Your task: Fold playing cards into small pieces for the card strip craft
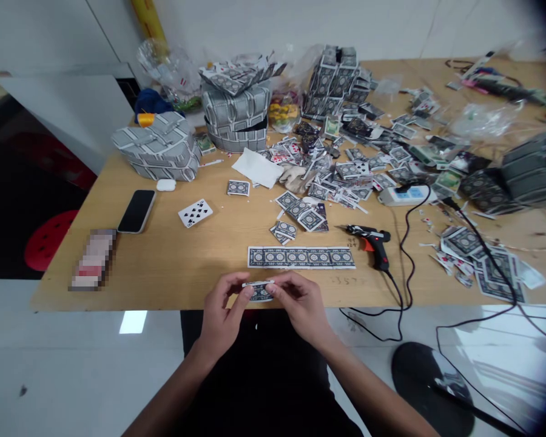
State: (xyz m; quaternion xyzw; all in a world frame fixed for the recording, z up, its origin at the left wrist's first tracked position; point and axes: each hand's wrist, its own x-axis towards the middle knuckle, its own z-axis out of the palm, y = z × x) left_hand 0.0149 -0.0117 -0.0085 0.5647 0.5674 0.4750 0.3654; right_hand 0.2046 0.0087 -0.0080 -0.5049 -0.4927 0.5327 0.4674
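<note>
- Small folded playing card with a dark patterned back (259,291): pinched between both hands, held just off the near edge of the light wooden worktop (173,261), above the person's lap. Long axis runs left-right, across the body.
- Left hand (222,312): thumb and fingers clamped on the card's left end.
- Right hand (300,303): fingertips clamped on the card's right end; the two hands nearly touch over the card, neither clearly nearer.
- Straight ahead, just beyond the hands: a flat strip of patterned cards joined side by side (301,257), lying parallel to the held card.
- Right of the strip: black-and-orange glue gun (370,241), cable trailing off the edge.
- Further out: loose patterned cards in a heap (327,176); a face-up spade card (195,213); a black phone (137,210) to the left.
- Far back: round boxes built from cards (236,115).
</note>
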